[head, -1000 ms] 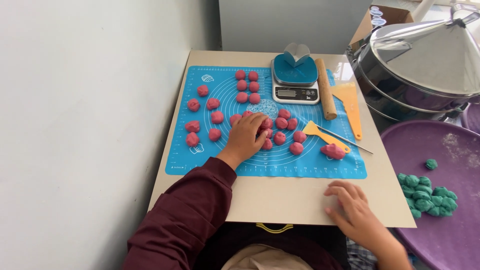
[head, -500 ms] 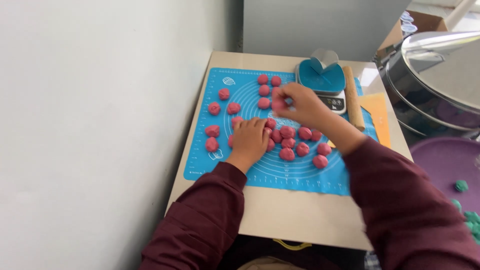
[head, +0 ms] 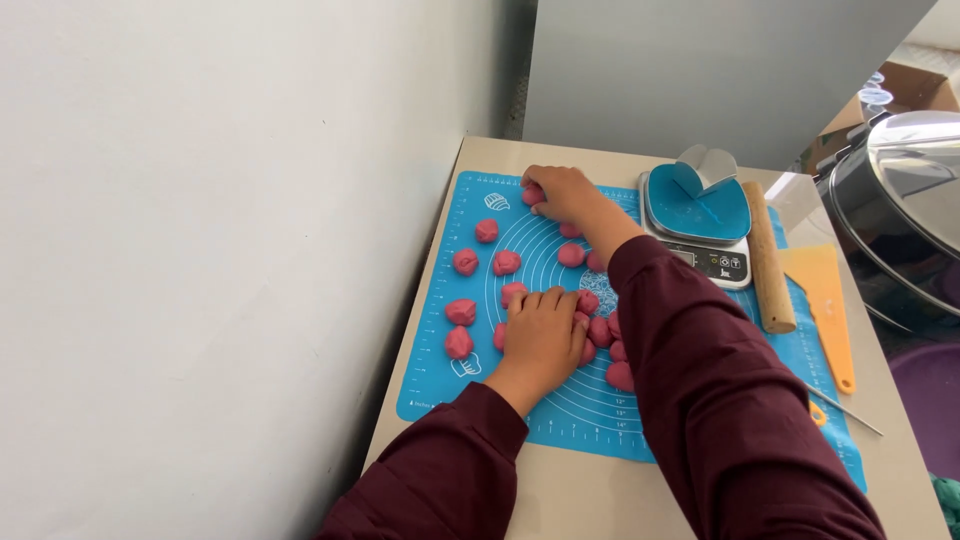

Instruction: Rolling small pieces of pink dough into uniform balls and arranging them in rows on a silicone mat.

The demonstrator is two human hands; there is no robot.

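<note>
Several pink dough balls lie on a blue silicone baking mat on a beige table. My left hand rests flat, palm down, on the mat among a cluster of balls. My right hand reaches across to the mat's far left corner, fingers curled over one pink dough ball there. My dark red right sleeve covers much of the mat's middle.
A blue kitchen scale with a small metal scoop stands behind the mat. A wooden rolling pin and a yellow plastic scraper lie at right. A white wall bounds the left. A metal steamer lid is far right.
My right hand has gone from the table's near edge, over the mat, to its far left corner. The camera view has shifted left. My left hand stays on the mat.
</note>
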